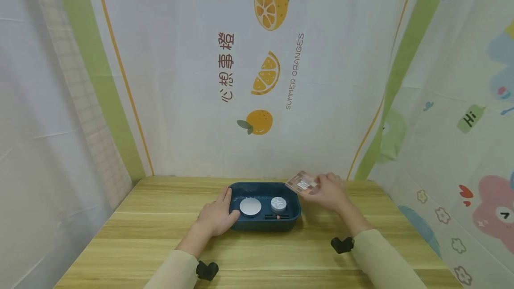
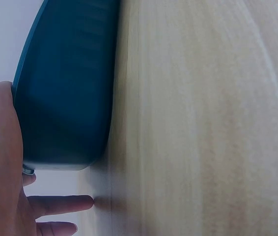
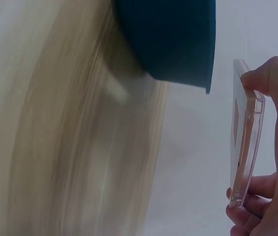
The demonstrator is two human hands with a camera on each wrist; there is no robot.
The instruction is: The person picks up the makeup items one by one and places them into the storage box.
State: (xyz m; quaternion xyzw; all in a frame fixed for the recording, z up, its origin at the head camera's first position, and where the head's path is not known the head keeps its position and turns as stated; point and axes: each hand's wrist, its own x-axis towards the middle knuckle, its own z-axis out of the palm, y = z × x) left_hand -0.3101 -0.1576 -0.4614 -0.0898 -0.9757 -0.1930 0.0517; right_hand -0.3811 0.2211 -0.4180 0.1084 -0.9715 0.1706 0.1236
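Observation:
In the head view a dark blue rectangular bin [image 1: 263,225] stands on the table. Inside it lie a round white-topped compact [image 1: 250,206], a small round container with a star on its lid [image 1: 279,204] and a slim black tube with a pink band [image 1: 277,217]. My left hand [image 1: 217,215] rests against the bin's left end, thumb at the rim; the left wrist view shows straight, spread fingers [image 2: 63,204]. Above the bin's right rear corner, my right hand [image 1: 331,192] pinches a flat, checkered eyeshadow palette [image 1: 299,183] by its edges, held tilted. The palette [image 3: 244,132] appears edge-on in the right wrist view.
The wood-grain table [image 1: 249,258] extends around the bin. Behind it hangs a white curtain [image 1: 180,101] printed with oranges, and patterned cloth [image 1: 441,146] closes off the right side. Each wrist wears a black mount.

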